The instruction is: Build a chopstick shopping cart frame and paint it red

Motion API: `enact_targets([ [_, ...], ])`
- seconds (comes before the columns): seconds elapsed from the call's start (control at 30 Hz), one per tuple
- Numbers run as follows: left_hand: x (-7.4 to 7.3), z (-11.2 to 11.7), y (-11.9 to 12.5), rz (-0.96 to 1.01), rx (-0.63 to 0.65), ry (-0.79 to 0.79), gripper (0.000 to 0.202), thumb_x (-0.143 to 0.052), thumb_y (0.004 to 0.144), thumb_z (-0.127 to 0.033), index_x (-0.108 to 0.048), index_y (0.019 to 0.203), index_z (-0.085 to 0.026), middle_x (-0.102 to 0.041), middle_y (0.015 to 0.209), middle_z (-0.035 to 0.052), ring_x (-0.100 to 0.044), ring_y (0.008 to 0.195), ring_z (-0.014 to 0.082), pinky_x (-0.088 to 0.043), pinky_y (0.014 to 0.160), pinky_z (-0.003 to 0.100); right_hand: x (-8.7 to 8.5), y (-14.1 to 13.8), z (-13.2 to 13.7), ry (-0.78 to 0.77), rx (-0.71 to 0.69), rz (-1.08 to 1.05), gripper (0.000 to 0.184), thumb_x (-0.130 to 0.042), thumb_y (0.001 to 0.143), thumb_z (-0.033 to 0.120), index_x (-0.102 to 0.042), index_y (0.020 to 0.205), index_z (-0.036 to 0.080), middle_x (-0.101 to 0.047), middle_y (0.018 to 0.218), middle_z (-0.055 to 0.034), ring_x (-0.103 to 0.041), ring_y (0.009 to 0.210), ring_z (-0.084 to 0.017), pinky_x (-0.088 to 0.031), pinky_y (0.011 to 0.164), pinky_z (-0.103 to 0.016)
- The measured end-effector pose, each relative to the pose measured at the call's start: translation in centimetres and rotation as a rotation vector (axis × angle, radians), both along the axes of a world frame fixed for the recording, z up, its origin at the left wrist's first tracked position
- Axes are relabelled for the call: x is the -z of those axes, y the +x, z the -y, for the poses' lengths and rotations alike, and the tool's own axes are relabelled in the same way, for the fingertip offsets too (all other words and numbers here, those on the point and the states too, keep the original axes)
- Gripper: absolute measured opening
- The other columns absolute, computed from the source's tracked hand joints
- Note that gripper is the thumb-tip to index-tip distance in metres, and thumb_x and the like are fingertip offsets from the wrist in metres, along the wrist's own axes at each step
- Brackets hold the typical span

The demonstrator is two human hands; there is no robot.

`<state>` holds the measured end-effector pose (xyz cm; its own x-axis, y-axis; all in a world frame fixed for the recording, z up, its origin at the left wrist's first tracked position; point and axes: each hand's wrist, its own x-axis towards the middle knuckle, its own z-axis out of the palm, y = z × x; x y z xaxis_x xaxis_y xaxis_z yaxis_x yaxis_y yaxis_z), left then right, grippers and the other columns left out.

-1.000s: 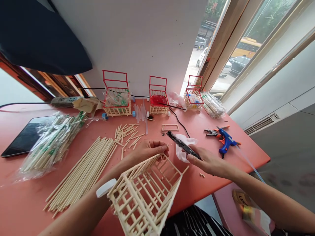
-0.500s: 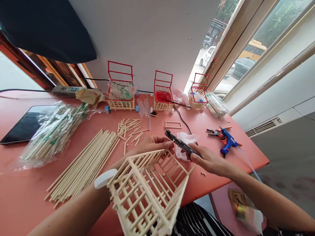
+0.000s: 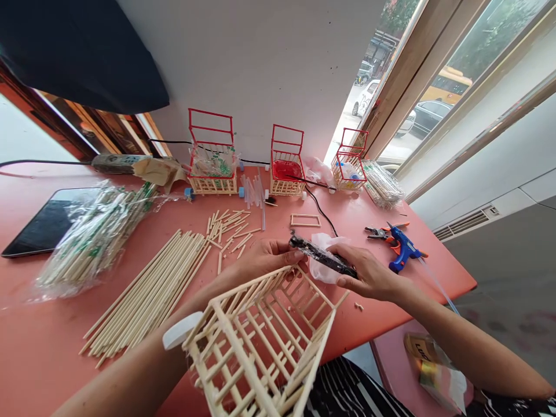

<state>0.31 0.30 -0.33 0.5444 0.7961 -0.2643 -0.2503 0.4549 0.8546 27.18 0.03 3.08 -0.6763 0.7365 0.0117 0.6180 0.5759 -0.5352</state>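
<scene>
Now, in the head view, the left hand's [image 3: 278, 256] fingers grip the far rim of the tilted stick basket [image 3: 244, 353] above the bench [image 3: 369, 321], while the right hand's [image 3: 369, 272] close round a black tool [image 3: 324, 259]. Looks like tool work beside that rim; moving on calls for steadiness, fingertips clear.

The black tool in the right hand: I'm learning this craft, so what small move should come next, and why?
I'd probably ease the fingertips of the left hand back slightly before working the black tool: the right hand grips it, and its tip appears right at those fingertips, near the stick basket.
</scene>
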Motion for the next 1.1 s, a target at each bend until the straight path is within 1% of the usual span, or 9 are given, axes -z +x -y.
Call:
enact_targets([
  [0.2, 0.4, -0.1, -0.2, -0.055, 0.033, 0.060, 0.057, -0.095, 0.057, -0.064, -0.080, 0.078, -0.013, -0.076, 0.076, 0.0094, -0.058, 0.062, 0.0140, -0.044, 0.062, 0.029, -0.1, -0.1, 0.6, 0.115, 0.032, 0.046, 0.073, -0.041, 0.092, 0.086, -0.059, 0.112, 0.018, -0.071, 0.102, -0.0130, -0.061, 0.081, -0.023, -0.044, 0.072, -0.033],
  [0.37, 0.6, 0.1, -0.1, -0.100, 0.024, 0.078, 0.062, -0.094, 0.057, -0.067, -0.080, 0.081, -0.011, -0.075, 0.075, 0.0091, -0.057, 0.061, 0.0130, -0.042, 0.062, 0.027, 0.5, 0.0, 0.8, 0.268, 0.038, 0.022, 0.075, -0.040, 0.090, 0.088, -0.058, 0.106, 0.018, -0.068, 0.091, -0.0098, -0.057, 0.072, -0.020, -0.042, 0.065, -0.031],
  [0.5, 0.1, 0.4, 0.1, -0.071, -0.003, 0.120, 0.060, -0.093, 0.058, -0.067, -0.080, 0.078, -0.012, -0.075, 0.074, 0.0075, -0.058, 0.062, 0.0131, -0.043, 0.063, 0.026, 0.9, 0.1, 0.9, 0.369, 0.026, -0.011, 0.070, -0.040, 0.092, 0.086, -0.056, 0.104, 0.019, -0.064, 0.083, -0.0052, -0.051, 0.064, -0.017, -0.039, 0.061, -0.030],
  [0.6, -0.5, 0.5, 0.3, -0.049, 0.004, 0.133, 0.055, -0.094, 0.060, -0.064, -0.080, 0.074, -0.013, -0.072, 0.067, 0.0047, -0.054, 0.059, 0.0112, -0.041, 0.061, 0.024, 1.2, 0.1, 0.9, 0.423, 0.015, -0.021, 0.067, -0.040, 0.094, 0.084, -0.055, 0.103, 0.019, -0.062, 0.080, -0.0039, -0.047, 0.061, -0.016, -0.038, 0.059, -0.030],
  [0.67, -0.8, 0.6, 0.4, -0.051, -0.005, 0.123, 0.051, -0.095, 0.060, -0.061, -0.080, 0.071, -0.013, -0.069, 0.064, 0.0032, -0.053, 0.058, 0.0102, -0.040, 0.060, 0.023, 1.5, 0.2, 1.0, 0.446, 0.009, -0.028, 0.066, -0.040, 0.095, 0.083, -0.055, 0.103, 0.019, -0.061, 0.078, -0.0033, -0.047, 0.060, -0.016, -0.037, 0.058, -0.029],
  [0.73, -0.9, 0.7, 0.4, -0.049, -0.023, 0.103, 0.051, -0.095, 0.059, -0.060, -0.081, 0.074, -0.013, -0.071, 0.067, 0.0038, -0.054, 0.059, 0.0105, -0.042, 0.061, 0.023, 1.7, 0.2, 1.0, 0.465, 0.011, -0.034, 0.065, -0.039, 0.096, 0.082, -0.055, 0.103, 0.019, -0.060, 0.076, -0.0028, -0.047, 0.059, -0.016, -0.037, 0.057, -0.029],
  [0.87, -0.7, 0.7, 0.4, -0.050, -0.034, 0.080, 0.053, -0.096, 0.058, -0.060, -0.082, 0.079, -0.013, -0.076, 0.074, 0.0062, -0.056, 0.060, 0.0111, -0.044, 0.061, 0.024, 2.2, 0.4, 1.0, 0.488, 0.010, -0.030, 0.059, -0.041, 0.099, 0.077, -0.054, 0.102, 0.019, -0.062, 0.076, -0.0028, -0.050, 0.059, -0.016, -0.037, 0.057, -0.029],
  [1.0, -0.4, 0.6, 0.4, -0.049, -0.043, 0.064, 0.050, -0.097, 0.058, -0.057, -0.082, 0.079, -0.015, -0.076, 0.073, 0.0054, -0.057, 0.059, 0.0112, -0.045, 0.061, 0.024, 2.6, 0.3, 0.9, 0.498, 0.006, -0.031, 0.053, -0.040, 0.102, 0.072, -0.053, 0.099, 0.020, -0.061, 0.073, -0.0020, -0.048, 0.059, -0.016, -0.035, 0.057, -0.029],
  [1.1, -0.2, 0.5, 0.4, -0.053, -0.056, 0.064, 0.049, -0.096, 0.058, -0.058, -0.081, 0.077, -0.015, -0.075, 0.071, 0.0049, -0.058, 0.059, 0.0118, -0.045, 0.061, 0.024, 2.9, 0.1, 0.7, 0.485, 0.019, -0.041, 0.054, -0.037, 0.103, 0.072, -0.053, 0.095, 0.021, -0.059, 0.074, -0.0022, -0.045, 0.060, -0.016, -0.035, 0.058, -0.029],
])
